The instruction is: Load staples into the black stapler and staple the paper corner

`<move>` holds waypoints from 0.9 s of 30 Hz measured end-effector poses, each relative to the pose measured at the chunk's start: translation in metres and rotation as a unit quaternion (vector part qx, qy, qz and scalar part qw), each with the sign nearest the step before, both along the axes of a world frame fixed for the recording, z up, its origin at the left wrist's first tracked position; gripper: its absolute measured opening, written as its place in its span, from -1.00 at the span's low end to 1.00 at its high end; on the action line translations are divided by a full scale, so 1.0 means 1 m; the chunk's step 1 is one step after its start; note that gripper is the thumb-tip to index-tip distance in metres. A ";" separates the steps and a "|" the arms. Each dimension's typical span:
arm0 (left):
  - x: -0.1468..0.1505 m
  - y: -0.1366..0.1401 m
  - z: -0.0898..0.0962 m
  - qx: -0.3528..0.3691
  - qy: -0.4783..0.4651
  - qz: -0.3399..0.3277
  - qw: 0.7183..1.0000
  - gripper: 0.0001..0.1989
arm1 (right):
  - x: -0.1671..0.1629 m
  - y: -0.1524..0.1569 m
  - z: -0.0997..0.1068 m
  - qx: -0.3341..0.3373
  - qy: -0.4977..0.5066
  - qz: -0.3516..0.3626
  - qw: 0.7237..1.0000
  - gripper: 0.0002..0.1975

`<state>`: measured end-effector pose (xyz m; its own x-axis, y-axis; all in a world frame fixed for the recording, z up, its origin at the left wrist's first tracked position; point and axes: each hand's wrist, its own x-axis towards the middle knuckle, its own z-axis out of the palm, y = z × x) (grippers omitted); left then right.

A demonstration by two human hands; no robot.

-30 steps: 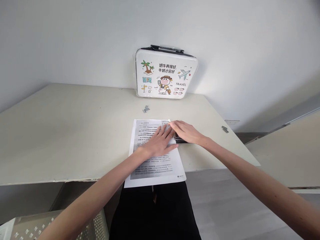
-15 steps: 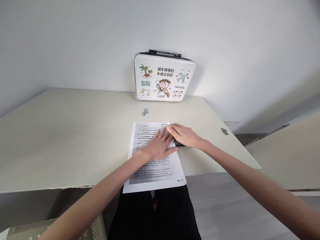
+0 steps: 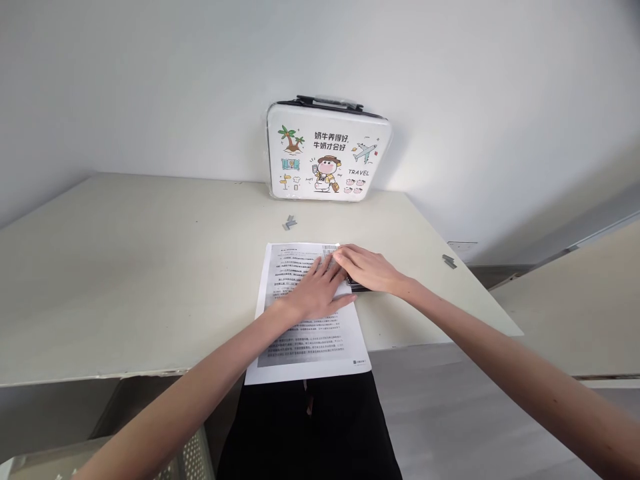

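A printed sheet of paper [image 3: 310,340] lies on the desk, its lower end reaching past the front edge over my lap. My left hand [image 3: 323,293] rests flat on it, fingers stretched toward the upper right corner. At the sheet's right edge, my right hand [image 3: 367,267] is curled over a black stapler [image 3: 361,287], pressing down on it. Most of the stapler is covered by that hand; only its lower black edge shows. My right fingertips meet the left fingers near the paper's top right. Whether more sheets lie under the top one, I cannot tell.
Grey staple strips [image 3: 289,223] lie behind the paper, with more staple strips [image 3: 449,261] near the desk's right edge. A white cartoon-printed case [image 3: 327,150] leans against the wall at the back. Below the desk at lower left is a perforated basket [image 3: 195,460].
Both hands stay in the same place on the paper and stapler. The view has shifted very slightly; nothing else has visibly moved.
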<state>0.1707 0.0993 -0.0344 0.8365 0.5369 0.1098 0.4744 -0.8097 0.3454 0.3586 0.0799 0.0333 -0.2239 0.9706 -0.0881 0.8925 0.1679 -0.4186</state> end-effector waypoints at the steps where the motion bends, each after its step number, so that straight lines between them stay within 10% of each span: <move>1: 0.000 0.000 0.000 -0.003 -0.001 0.001 1.000 -0.18 | 0.000 0.000 0.000 0.000 -0.006 0.002 1.000 -0.48; 27: 0.000 -0.001 -0.007 0.009 -0.020 0.011 1.000 -0.21 | 0.004 0.002 0.002 -0.041 -0.002 -0.018 0.999 -0.51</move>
